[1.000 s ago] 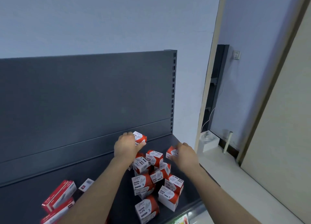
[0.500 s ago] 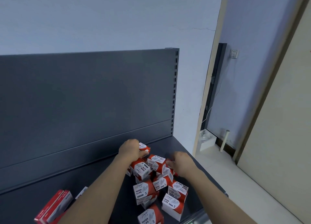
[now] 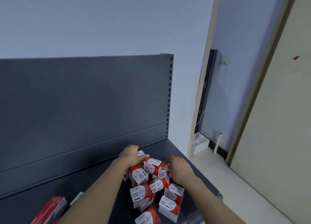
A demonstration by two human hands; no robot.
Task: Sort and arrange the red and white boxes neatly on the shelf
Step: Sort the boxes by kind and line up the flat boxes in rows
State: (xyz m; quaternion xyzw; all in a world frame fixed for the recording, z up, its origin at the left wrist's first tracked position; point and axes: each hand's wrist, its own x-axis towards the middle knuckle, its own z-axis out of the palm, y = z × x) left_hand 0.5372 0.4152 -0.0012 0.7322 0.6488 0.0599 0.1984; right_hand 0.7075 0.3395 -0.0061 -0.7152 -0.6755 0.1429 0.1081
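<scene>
A jumbled pile of several small red and white paper-clip boxes (image 3: 152,186) lies on the dark grey shelf (image 3: 190,163), towards its right end. My left hand (image 3: 132,155) rests on the far side of the pile, fingers curled over a small box (image 3: 141,153) at the back. My right hand (image 3: 180,169) lies on the right side of the pile, its fingers over a box (image 3: 165,167) that is mostly hidden. Another box (image 3: 152,166) sits between the two hands.
Longer flat red and white boxes (image 3: 50,210) lie at the lower left of the shelf. The shelf's back panel (image 3: 84,97) rises behind the pile. Its right edge ends beside a doorway (image 3: 207,106) and tiled floor.
Both hands have come lower and closer together on the pile. The right hand shifted left from the shelf's right side onto the boxes. The camera has tilted slightly upward.
</scene>
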